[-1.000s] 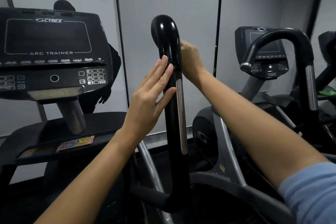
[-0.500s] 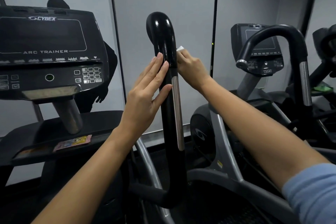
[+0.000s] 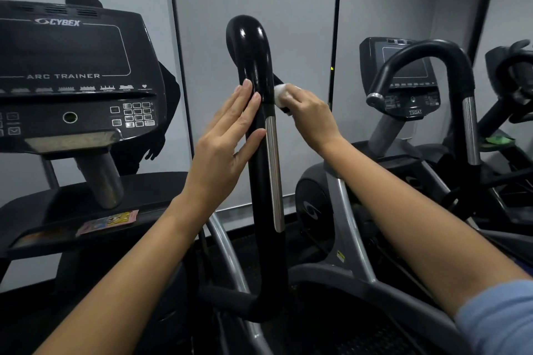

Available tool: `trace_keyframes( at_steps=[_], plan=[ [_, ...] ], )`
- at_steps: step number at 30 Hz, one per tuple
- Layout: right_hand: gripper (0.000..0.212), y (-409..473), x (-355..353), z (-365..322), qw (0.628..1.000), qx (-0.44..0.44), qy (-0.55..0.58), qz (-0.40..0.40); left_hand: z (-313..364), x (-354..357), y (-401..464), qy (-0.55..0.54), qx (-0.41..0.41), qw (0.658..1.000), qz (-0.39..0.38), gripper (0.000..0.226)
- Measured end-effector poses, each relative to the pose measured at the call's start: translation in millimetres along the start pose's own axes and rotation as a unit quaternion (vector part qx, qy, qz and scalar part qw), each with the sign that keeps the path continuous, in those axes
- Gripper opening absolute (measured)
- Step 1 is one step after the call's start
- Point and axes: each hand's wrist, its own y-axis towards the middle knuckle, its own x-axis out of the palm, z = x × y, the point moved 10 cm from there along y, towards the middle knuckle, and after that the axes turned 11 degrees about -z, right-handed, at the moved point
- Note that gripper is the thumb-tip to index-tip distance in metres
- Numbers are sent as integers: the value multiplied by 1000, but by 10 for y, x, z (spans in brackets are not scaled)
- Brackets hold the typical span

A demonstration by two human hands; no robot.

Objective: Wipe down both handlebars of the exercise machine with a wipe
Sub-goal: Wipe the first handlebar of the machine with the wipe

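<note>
**Wipe meets handlebar on the arc trainer**

While the left hand (image 3: 222, 150) lies flat, fingers straight and together, against the left side of the upright glossy black handlebar (image 3: 261, 153), the right hand (image 3: 310, 115) presses a small crumpled white wipe (image 3: 279, 96) to the bar's right side, fingers curled around the wad. The wipe touches the handlebar just above the top end of the long brushed-metal strip (image 3: 274, 173) that runs down the bar's front, and just below the bar's curved, hooked top. The left fingertips reach about the same height on the opposite side, so the bar stands between the two hands. A light blue sleeve (image 3: 499, 323) shows at the lower right edge, on the right arm.

At the left stands the machine's dark console (image 3: 75, 81), marked "CYBEX" and "ARC TRAINER", with a blank screen and a small keypad (image 3: 135, 114) at its lower right corner. A pink and yellow sticker (image 3: 108, 220) lies on the black shelf beneath the console. To the right, a second black hooked handlebar (image 3: 450, 66) with its own metal strip rises in front of another console (image 3: 401, 75) labelled "750AT". Grey wall panels divided by dark vertical strips fill the background.
</note>
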Motion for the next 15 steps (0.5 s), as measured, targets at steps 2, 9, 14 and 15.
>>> trace_keyframes(
  at_steps=[2, 9, 14, 15],
  plan=[
    [17, 89, 91, 36, 997, 49, 59, -30, 2, -1, 2, 3, 0, 1000, -2, 46],
    [16, -144, 45, 348, 937, 236, 256, 41, 2, -5, -4, 1, -5, 1000, 0, 46],
    [21, -138, 212, 443, 903, 314, 293, 26, 5, -8, 2, 4, -3, 1000, 3, 46],
    [22, -130, 249, 431, 901, 317, 296, 19, 6, -6, 3, 4, -3, 1000, 2, 46]
  ],
)
